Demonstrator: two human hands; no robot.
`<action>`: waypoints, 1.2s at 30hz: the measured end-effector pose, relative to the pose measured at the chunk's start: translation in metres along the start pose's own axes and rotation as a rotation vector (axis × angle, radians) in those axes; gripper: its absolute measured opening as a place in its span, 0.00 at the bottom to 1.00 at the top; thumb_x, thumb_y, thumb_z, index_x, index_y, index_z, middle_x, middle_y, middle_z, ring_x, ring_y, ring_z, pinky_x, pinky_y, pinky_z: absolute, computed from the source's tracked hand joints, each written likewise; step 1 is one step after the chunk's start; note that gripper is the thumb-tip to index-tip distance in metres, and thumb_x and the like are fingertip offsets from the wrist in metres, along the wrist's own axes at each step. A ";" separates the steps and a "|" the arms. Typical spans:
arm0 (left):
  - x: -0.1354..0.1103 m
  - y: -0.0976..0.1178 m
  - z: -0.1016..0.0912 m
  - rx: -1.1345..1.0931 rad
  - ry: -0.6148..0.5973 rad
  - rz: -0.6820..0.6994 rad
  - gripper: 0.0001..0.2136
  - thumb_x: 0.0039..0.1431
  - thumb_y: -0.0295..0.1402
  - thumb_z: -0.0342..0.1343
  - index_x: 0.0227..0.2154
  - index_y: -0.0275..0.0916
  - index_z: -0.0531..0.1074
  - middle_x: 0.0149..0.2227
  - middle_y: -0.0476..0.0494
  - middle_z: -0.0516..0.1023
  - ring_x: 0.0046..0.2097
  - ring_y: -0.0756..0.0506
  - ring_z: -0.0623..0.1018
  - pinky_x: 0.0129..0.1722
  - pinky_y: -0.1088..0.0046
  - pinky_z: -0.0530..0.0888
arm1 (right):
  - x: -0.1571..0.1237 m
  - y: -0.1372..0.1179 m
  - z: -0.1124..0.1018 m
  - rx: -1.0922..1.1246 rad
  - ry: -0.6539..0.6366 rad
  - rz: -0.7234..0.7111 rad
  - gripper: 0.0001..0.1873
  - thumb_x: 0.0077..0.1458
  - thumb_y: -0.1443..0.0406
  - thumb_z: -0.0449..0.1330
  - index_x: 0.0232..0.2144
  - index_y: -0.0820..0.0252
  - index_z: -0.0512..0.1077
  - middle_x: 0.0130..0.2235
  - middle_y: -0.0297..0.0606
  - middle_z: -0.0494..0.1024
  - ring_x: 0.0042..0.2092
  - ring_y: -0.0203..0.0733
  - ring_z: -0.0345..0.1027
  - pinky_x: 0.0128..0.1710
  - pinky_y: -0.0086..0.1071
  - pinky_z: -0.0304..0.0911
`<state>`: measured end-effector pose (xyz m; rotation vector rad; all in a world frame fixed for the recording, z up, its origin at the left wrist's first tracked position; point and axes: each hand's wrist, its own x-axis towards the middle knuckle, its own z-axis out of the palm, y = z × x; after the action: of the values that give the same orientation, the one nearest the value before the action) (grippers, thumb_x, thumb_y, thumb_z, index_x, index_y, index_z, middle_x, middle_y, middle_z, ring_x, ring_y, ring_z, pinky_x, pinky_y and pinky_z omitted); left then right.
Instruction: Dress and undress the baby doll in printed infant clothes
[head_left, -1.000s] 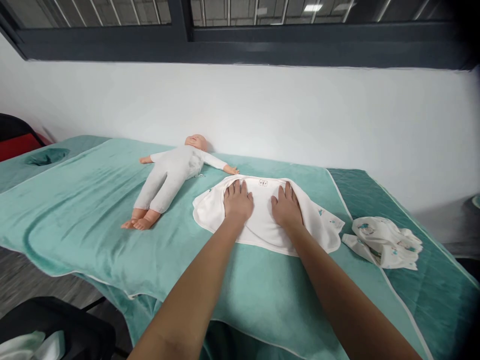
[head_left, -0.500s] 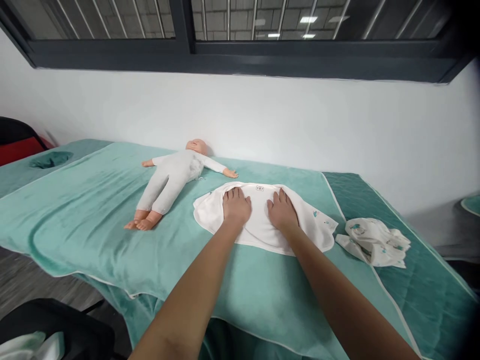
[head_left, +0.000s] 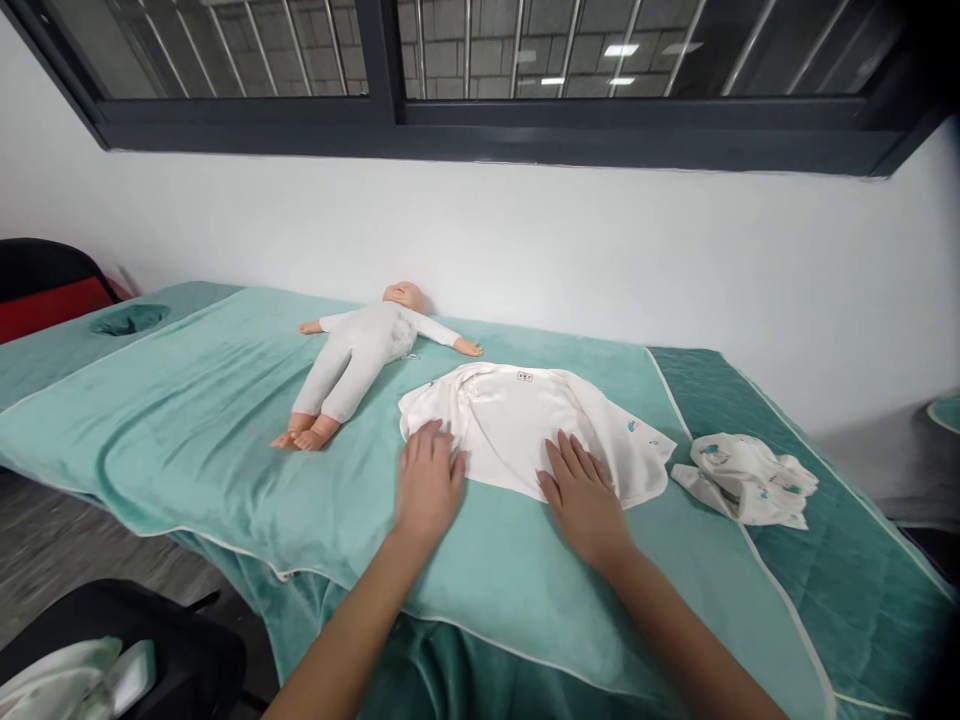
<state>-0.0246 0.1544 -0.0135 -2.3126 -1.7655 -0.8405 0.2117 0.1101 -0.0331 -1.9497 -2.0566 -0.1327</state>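
Observation:
A white baby garment (head_left: 525,425) lies spread flat on the teal blanket (head_left: 225,440). My left hand (head_left: 427,485) rests palm down at the garment's near left edge, fingers stretched out. My right hand (head_left: 585,500) lies flat on the garment's near edge, fingers apart. Neither hand holds anything. A baby doll (head_left: 360,355) in a pale grey suit lies on its back to the left of the garment, head toward the wall.
A crumpled white printed cloth (head_left: 750,478) lies at the right on the darker quilted cover (head_left: 825,560). A white wall runs behind the bed. A black seat with white cloth (head_left: 75,675) is at the lower left, a red and black chair (head_left: 45,290) at far left.
Both hands have slid from the middle of the garment back toward me to its near edge. The garment now lies flatter and more spread out.

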 end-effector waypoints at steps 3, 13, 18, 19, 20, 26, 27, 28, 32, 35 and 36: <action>-0.009 -0.014 -0.004 0.018 0.078 -0.227 0.18 0.64 0.43 0.51 0.49 0.34 0.69 0.52 0.32 0.73 0.54 0.35 0.71 0.52 0.54 0.69 | -0.014 -0.007 -0.006 0.065 0.001 -0.019 0.27 0.69 0.58 0.42 0.64 0.63 0.60 0.70 0.44 0.54 0.71 0.48 0.44 0.68 0.49 0.46; 0.002 -0.007 0.000 -0.098 0.036 -0.367 0.19 0.62 0.39 0.54 0.53 0.38 0.67 0.38 0.42 0.78 0.46 0.37 0.75 0.50 0.56 0.67 | 0.013 -0.077 -0.012 0.244 0.070 -0.294 0.16 0.64 0.61 0.56 0.53 0.56 0.68 0.54 0.44 0.73 0.54 0.49 0.65 0.52 0.45 0.62; -0.003 -0.010 0.004 -0.176 0.094 -0.303 0.18 0.61 0.34 0.53 0.54 0.37 0.64 0.43 0.40 0.76 0.45 0.40 0.77 0.49 0.57 0.69 | 0.029 -0.097 -0.005 0.090 0.084 -0.324 0.03 0.63 0.64 0.57 0.37 0.57 0.71 0.38 0.40 0.74 0.42 0.47 0.65 0.40 0.40 0.58; -0.003 -0.011 0.005 -0.198 0.084 -0.272 0.18 0.61 0.33 0.54 0.54 0.38 0.64 0.43 0.41 0.76 0.44 0.41 0.77 0.49 0.58 0.69 | 0.032 -0.098 -0.003 0.070 0.091 -0.328 0.04 0.63 0.65 0.57 0.36 0.57 0.71 0.37 0.39 0.73 0.41 0.47 0.65 0.39 0.39 0.57; -0.003 -0.011 0.005 -0.215 0.073 -0.243 0.18 0.61 0.33 0.54 0.54 0.39 0.64 0.43 0.42 0.75 0.43 0.41 0.77 0.49 0.58 0.69 | 0.033 -0.099 -0.001 0.060 0.096 -0.332 0.05 0.63 0.66 0.56 0.35 0.57 0.71 0.36 0.39 0.73 0.40 0.46 0.65 0.39 0.39 0.56; -0.008 -0.010 0.003 -0.382 0.149 -0.170 0.17 0.59 0.22 0.48 0.50 0.41 0.67 0.41 0.43 0.72 0.43 0.45 0.75 0.45 0.66 0.73 | 0.036 -0.099 0.002 0.259 0.081 -0.397 0.07 0.65 0.68 0.53 0.34 0.59 0.69 0.35 0.37 0.72 0.39 0.42 0.64 0.41 0.36 0.57; -0.009 -0.010 0.002 -0.408 0.196 -0.170 0.17 0.59 0.21 0.47 0.49 0.41 0.68 0.40 0.43 0.71 0.43 0.45 0.74 0.45 0.67 0.73 | 0.035 -0.099 0.001 0.300 0.070 -0.413 0.07 0.64 0.68 0.53 0.34 0.59 0.69 0.35 0.37 0.72 0.39 0.42 0.64 0.41 0.35 0.58; -0.011 -0.010 0.001 -0.424 0.240 -0.174 0.17 0.58 0.20 0.47 0.48 0.41 0.68 0.40 0.43 0.70 0.43 0.45 0.74 0.45 0.67 0.73 | 0.035 -0.099 -0.001 0.334 0.055 -0.423 0.07 0.64 0.69 0.53 0.33 0.58 0.69 0.35 0.36 0.72 0.39 0.42 0.65 0.41 0.35 0.58; -0.014 -0.011 -0.001 -0.412 0.326 -0.192 0.18 0.54 0.18 0.47 0.46 0.39 0.68 0.40 0.43 0.69 0.44 0.44 0.72 0.46 0.66 0.73 | 0.036 -0.097 -0.007 0.492 0.002 -0.395 0.07 0.64 0.68 0.53 0.33 0.57 0.69 0.36 0.36 0.73 0.40 0.41 0.66 0.42 0.34 0.61; -0.015 -0.011 0.001 -0.404 0.337 -0.141 0.18 0.54 0.17 0.47 0.45 0.38 0.68 0.41 0.42 0.68 0.44 0.44 0.72 0.46 0.65 0.73 | 0.052 -0.089 -0.007 0.577 0.050 -0.273 0.09 0.66 0.67 0.50 0.39 0.57 0.70 0.41 0.39 0.75 0.44 0.42 0.68 0.47 0.34 0.63; -0.016 -0.011 0.002 -0.401 0.343 -0.114 0.18 0.54 0.17 0.47 0.45 0.38 0.69 0.41 0.42 0.68 0.45 0.44 0.72 0.46 0.65 0.73 | 0.061 -0.086 -0.005 0.551 0.064 -0.224 0.11 0.66 0.67 0.48 0.43 0.59 0.71 0.44 0.41 0.76 0.47 0.43 0.68 0.50 0.35 0.63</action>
<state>-0.0365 0.1453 -0.0253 -2.1115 -1.7086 -1.6318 0.1257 0.1610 0.0003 -1.3685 -1.9904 0.2905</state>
